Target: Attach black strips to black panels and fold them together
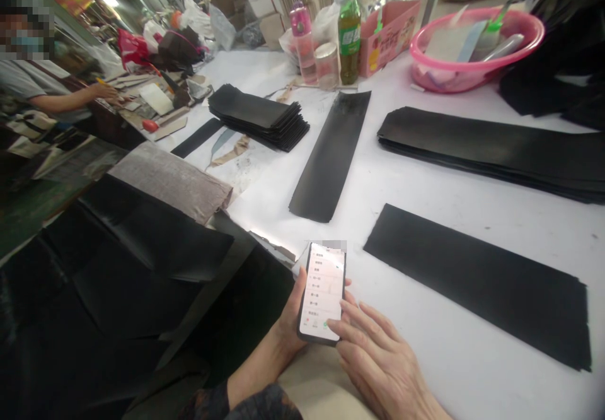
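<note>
My left hand (289,319) is closed around a smartphone (322,291), its thumb along the left edge and fingertips showing past the right edge. The lit screen shows a list of text lines, too small to read. My right hand (378,350) lies over the phone's lower right side with fingers stretched out, one fingertip at the screen's bottom. Beyond the phone, a single black strip (333,155) lies on the white table (359,256). A wider black strip (482,287) lies to the right of my hands.
Stacks of black strips, a short one (258,114) and a long one (491,152), lie farther back. A pink basin (420,70) with tools, a green-labelled bottle (348,45) and a pink box (390,35) stand behind. Black sheets (118,268) hang at left; a co-worker (57,92) works beyond.
</note>
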### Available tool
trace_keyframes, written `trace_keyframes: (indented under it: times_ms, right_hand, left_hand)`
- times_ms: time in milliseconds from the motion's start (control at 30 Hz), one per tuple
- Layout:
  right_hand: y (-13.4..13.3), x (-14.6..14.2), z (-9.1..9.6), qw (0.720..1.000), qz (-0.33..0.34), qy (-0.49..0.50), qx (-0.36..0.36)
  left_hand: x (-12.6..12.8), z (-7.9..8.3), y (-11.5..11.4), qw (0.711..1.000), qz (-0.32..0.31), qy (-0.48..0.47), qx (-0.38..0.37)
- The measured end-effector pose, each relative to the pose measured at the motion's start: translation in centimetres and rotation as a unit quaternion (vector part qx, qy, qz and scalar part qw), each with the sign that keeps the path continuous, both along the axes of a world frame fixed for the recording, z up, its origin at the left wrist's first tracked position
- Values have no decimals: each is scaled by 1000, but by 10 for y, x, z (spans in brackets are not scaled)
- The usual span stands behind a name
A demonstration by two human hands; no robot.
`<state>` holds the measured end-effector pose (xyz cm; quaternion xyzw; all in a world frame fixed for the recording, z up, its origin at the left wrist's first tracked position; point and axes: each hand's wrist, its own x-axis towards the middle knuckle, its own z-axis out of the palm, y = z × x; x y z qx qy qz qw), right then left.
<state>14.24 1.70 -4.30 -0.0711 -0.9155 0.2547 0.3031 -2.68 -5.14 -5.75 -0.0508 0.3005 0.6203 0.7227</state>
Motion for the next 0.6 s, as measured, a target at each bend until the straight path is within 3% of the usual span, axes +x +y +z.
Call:
trace_keyframes:
  times_ms: [333, 600]
  right_hand:
    - [4, -2, -2, 999, -33, 18, -1]
    - [10, -4, -9, 990, -136, 38, 5]
  left_hand:
    - [-3, -3, -1, 1000, -6, -23, 4]
    - [1, -2, -1, 999, -13, -31, 33]
